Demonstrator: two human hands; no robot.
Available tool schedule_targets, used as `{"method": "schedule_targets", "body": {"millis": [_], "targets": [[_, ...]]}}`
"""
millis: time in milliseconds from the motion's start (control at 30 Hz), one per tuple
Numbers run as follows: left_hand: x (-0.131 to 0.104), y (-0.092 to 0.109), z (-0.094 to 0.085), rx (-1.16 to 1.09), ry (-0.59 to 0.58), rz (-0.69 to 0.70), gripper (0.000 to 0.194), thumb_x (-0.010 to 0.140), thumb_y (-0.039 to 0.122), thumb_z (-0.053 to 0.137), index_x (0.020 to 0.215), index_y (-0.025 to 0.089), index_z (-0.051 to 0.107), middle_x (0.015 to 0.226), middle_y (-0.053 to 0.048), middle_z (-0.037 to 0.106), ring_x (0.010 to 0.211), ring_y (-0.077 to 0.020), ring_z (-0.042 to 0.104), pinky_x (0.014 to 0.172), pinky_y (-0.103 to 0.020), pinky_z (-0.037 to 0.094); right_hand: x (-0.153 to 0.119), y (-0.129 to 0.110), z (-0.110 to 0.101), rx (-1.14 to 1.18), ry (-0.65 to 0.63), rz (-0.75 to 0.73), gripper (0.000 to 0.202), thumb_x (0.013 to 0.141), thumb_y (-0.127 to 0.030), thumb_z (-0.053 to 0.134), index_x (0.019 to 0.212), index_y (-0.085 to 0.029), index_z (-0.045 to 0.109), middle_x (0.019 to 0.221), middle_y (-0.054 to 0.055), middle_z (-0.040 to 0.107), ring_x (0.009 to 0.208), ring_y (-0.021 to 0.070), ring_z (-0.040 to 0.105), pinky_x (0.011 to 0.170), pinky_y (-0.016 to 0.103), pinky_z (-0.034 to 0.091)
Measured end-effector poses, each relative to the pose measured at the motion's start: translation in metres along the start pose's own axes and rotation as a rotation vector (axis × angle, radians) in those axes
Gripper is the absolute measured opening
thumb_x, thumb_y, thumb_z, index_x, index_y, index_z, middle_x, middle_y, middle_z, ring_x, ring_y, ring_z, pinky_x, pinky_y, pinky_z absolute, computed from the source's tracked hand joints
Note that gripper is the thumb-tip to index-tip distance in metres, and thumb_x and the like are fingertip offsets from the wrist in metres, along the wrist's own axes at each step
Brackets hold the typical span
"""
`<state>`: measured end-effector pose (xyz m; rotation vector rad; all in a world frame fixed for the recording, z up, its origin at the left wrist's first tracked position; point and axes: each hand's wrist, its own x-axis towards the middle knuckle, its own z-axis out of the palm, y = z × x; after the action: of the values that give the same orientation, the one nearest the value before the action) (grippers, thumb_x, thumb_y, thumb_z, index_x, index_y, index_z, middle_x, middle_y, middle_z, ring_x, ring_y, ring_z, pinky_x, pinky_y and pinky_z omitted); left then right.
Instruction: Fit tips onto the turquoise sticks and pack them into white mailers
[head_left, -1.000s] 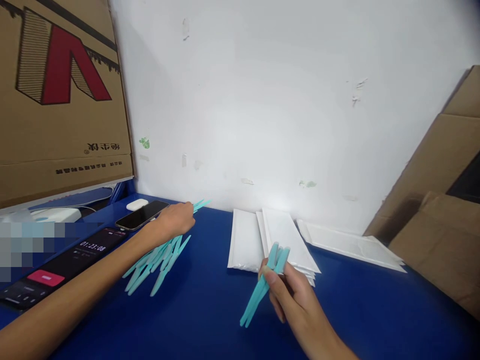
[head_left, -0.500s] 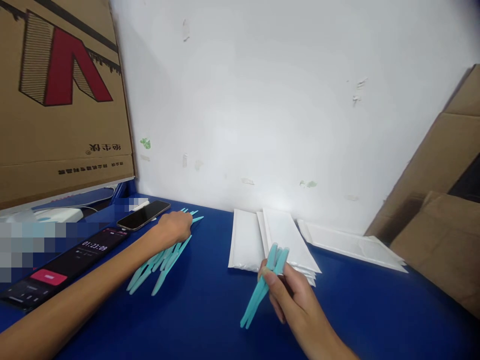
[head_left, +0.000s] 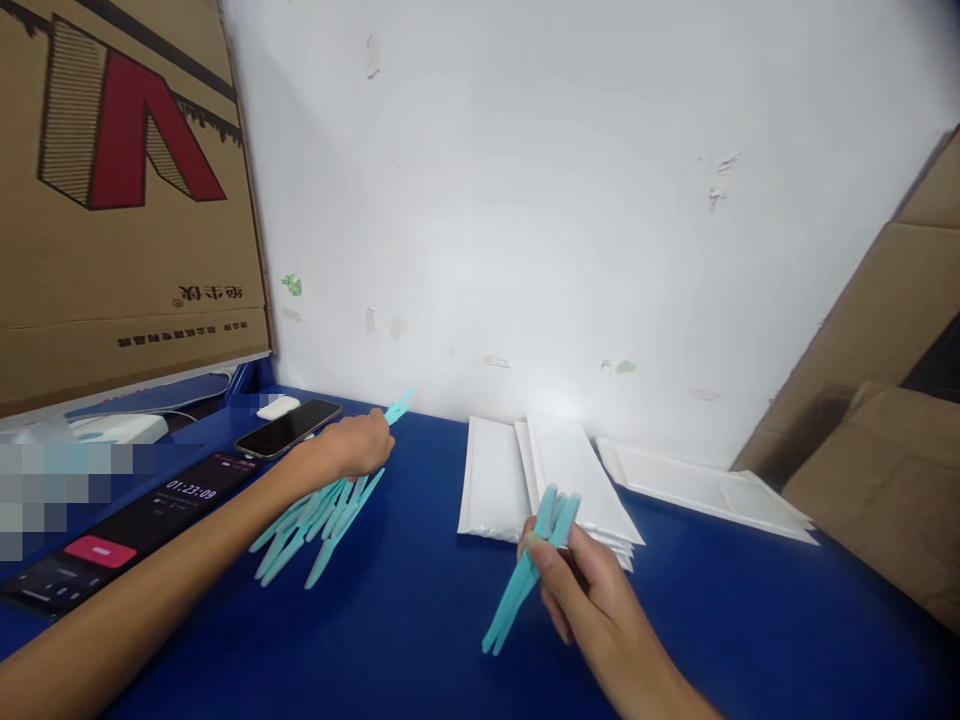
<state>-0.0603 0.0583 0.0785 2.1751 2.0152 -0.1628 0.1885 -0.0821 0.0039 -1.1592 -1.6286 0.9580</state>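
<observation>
Between the thumb and fingers of my right hand are a few slim turquoise sticks, slanting down to the left above the blue table. My left hand is closed on turquoise sticks whose tips poke out beyond its fingers, toward the wall. Below that hand a loose pile of similar sticks lies on the table, partly hidden by the hand and forearm. White padded envelopes are stacked just behind my right hand.
Two phones lie at the left, one dark, one showing a timer. A white case sits behind them. More white envelopes lie back right. Cardboard stands left, with more right.
My left hand has shifted slightly, and the sticks in it now point more upward toward the wall. More of the pile and the white case show. My right hand has hardly moved.
</observation>
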Motion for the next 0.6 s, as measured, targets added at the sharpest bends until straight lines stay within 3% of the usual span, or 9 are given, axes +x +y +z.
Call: {"method": "schedule_targets", "body": {"millis": [133, 233, 367, 600], "targets": [[-0.0009, -0.0020, -0.0001, 0.002, -0.058, 0.006, 0.040, 0.091, 0.020, 0.042, 0.122, -0.002, 0.053, 0.063, -0.014, 0.070, 0.070, -0.0279, 0.069, 0.066, -0.033, 0.049, -0.0007, -0.0003, 0.0002, -0.013, 0.002, 0.001, 0.040, 0.099, -0.057, 0.044, 0.083, -0.021, 0.051, 0.055, -0.007, 0.038, 0.050, 0.0111, 0.035, 0.052, 0.026, 0.031], [0.0012, -0.0045, 0.0014, 0.062, -0.040, -0.005, 0.033, 0.092, 0.022, 0.047, 0.115, 0.002, 0.059, 0.073, -0.015, 0.072, 0.074, -0.0260, 0.069, 0.071, -0.035, 0.049, -0.0007, -0.0017, 0.0002, -0.015, 0.000, 0.007, 0.041, 0.098, -0.058, 0.044, 0.082, -0.021, 0.051, 0.054, -0.007, 0.038, 0.050, 0.0113, 0.035, 0.051, 0.026, 0.031], [0.0016, -0.0056, 0.0029, 0.126, -0.003, -0.018, 0.029, 0.098, 0.038, 0.051, 0.100, 0.013, 0.065, 0.087, -0.007, 0.070, 0.077, -0.0189, 0.066, 0.077, -0.036, 0.051, -0.0008, -0.0038, 0.0001, -0.022, 0.001, -0.006, 0.041, 0.099, -0.057, 0.045, 0.084, -0.020, 0.054, 0.054, -0.007, 0.038, 0.050, 0.0111, 0.035, 0.051, 0.025, 0.031], [-0.0028, -0.0055, 0.0009, 0.129, -0.068, 0.010, 0.026, 0.087, 0.018, 0.048, 0.066, 0.015, 0.064, 0.061, -0.012, 0.067, 0.064, -0.0280, 0.069, 0.065, -0.037, 0.050, -0.0011, -0.0029, -0.0004, -0.059, 0.006, -0.039, 0.039, 0.100, -0.054, 0.044, 0.084, -0.020, 0.055, 0.054, -0.007, 0.039, 0.051, 0.0113, 0.037, 0.054, 0.026, 0.033]]}}
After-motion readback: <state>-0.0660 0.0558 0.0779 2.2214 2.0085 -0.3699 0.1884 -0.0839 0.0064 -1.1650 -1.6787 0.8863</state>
